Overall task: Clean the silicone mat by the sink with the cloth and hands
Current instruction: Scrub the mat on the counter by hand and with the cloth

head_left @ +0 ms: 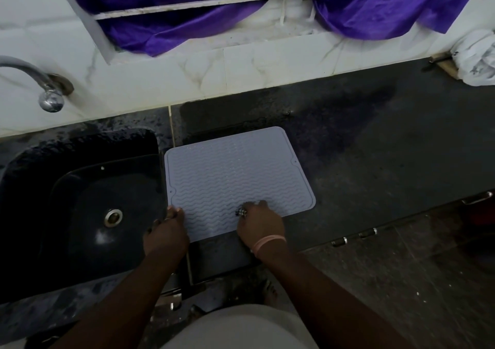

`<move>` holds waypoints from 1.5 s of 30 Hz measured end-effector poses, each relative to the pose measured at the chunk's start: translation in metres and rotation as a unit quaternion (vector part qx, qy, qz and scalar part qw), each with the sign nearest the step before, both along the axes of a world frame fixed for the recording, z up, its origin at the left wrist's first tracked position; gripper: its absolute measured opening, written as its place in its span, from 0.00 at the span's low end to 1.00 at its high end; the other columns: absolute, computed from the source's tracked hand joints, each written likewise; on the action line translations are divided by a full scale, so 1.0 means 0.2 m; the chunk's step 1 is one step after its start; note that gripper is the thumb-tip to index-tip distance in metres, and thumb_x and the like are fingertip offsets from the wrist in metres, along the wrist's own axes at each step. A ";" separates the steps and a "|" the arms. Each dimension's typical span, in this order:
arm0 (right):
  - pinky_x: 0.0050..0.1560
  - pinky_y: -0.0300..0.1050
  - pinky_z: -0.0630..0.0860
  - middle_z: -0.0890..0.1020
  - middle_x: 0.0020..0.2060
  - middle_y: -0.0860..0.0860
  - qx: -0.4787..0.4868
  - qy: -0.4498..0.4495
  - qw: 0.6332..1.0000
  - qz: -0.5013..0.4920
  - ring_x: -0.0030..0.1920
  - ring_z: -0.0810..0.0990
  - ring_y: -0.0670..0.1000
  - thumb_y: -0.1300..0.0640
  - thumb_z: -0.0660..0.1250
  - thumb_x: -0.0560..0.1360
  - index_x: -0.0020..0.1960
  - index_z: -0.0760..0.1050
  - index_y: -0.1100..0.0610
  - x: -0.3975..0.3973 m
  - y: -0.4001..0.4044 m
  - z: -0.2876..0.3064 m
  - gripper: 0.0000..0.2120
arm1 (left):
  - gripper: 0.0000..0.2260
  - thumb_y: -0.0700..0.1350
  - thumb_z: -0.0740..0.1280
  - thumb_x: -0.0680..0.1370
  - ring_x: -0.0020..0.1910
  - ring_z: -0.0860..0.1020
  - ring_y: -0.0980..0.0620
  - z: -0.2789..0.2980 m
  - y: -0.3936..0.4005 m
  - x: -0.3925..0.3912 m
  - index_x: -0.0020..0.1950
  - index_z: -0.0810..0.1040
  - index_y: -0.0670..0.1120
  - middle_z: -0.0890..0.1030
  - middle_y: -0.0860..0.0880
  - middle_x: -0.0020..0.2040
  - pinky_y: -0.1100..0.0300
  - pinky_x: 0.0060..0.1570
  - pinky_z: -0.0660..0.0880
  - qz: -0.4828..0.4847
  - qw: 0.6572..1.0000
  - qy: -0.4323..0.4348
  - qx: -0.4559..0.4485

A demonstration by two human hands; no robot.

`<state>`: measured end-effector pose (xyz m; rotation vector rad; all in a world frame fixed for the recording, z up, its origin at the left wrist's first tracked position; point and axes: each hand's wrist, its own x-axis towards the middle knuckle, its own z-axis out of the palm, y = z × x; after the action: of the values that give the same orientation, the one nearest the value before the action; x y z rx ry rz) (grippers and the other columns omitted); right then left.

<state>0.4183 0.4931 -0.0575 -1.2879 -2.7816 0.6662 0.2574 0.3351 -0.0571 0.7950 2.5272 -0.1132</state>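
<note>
Under both hands (166, 232), silicone mat (233, 171)

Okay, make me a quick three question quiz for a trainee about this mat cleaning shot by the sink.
1. True or false: the silicone mat lies inside the sink.
2. Which hand touches the mat's corner nearest the sink? A left hand B right hand
3. Fill in: the tap is mounted on the ____.

Key: 1 false, it lies on the counter beside the sink; 2 A; 3 wall.
</note>
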 end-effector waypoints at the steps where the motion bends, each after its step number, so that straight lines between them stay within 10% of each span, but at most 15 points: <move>1: 0.44 0.45 0.76 0.79 0.52 0.55 0.004 0.008 1.000 -0.012 0.46 0.81 0.56 0.52 0.61 0.76 0.54 0.79 0.52 0.03 0.05 0.00 0.12 | 0.28 0.47 0.63 0.78 0.74 0.66 0.42 0.00 0.00 0.00 0.77 0.59 0.55 0.55 0.51 0.81 0.42 0.68 0.66 -0.001 1.000 0.005 -0.001; 10: 0.49 0.51 0.78 0.84 0.46 0.58 -0.032 -0.002 0.973 -0.228 0.48 0.83 0.62 0.46 0.61 0.75 0.50 0.80 0.55 0.39 0.57 0.00 0.15 | 0.31 0.42 0.61 0.79 0.76 0.64 0.42 -0.06 -0.03 0.05 0.79 0.54 0.57 0.51 0.53 0.82 0.39 0.68 0.67 0.027 0.999 0.017 0.041; 21: 0.47 0.49 0.77 0.83 0.45 0.59 -0.071 0.047 0.970 -0.226 0.47 0.82 0.62 0.52 0.64 0.75 0.46 0.80 0.59 0.38 0.51 -0.04 0.11 | 0.26 0.42 0.65 0.81 0.71 0.72 0.42 -0.23 -0.18 0.05 0.78 0.65 0.53 0.58 0.50 0.80 0.48 0.66 0.73 0.067 0.971 -0.034 0.226; 25: 0.42 0.46 0.76 0.80 0.33 0.54 -0.138 0.068 0.957 -0.246 0.42 0.82 0.59 0.51 0.61 0.72 0.33 0.72 0.57 0.23 0.41 0.01 0.13 | 0.26 0.43 0.66 0.80 0.70 0.74 0.43 -0.19 -0.18 0.01 0.78 0.66 0.52 0.60 0.49 0.80 0.54 0.64 0.72 0.033 0.976 -0.039 0.212; 30: 0.43 0.46 0.77 0.82 0.39 0.53 -0.169 0.078 0.949 -0.255 0.41 0.81 0.57 0.45 0.59 0.71 0.41 0.77 0.58 0.03 0.10 0.01 0.17 | 0.28 0.45 0.66 0.79 0.70 0.74 0.44 -0.13 -0.23 -0.11 0.78 0.65 0.54 0.61 0.51 0.79 0.54 0.66 0.71 -0.027 0.982 -0.068 0.174; 45: 0.44 0.46 0.77 0.84 0.43 0.53 -0.130 0.076 0.985 0.085 0.46 0.82 0.55 0.50 0.59 0.73 0.47 0.79 0.54 -0.44 -0.67 0.01 0.13 | 0.25 0.47 0.60 0.84 0.77 0.63 0.52 -0.10 -0.32 -0.19 0.80 0.59 0.58 0.54 0.56 0.80 0.56 0.76 0.58 -0.065 0.966 -0.141 0.208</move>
<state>0.3296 0.3600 -0.0553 -0.9841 -2.7691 1.1204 0.2196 0.2706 -0.0776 1.0548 2.2504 0.4713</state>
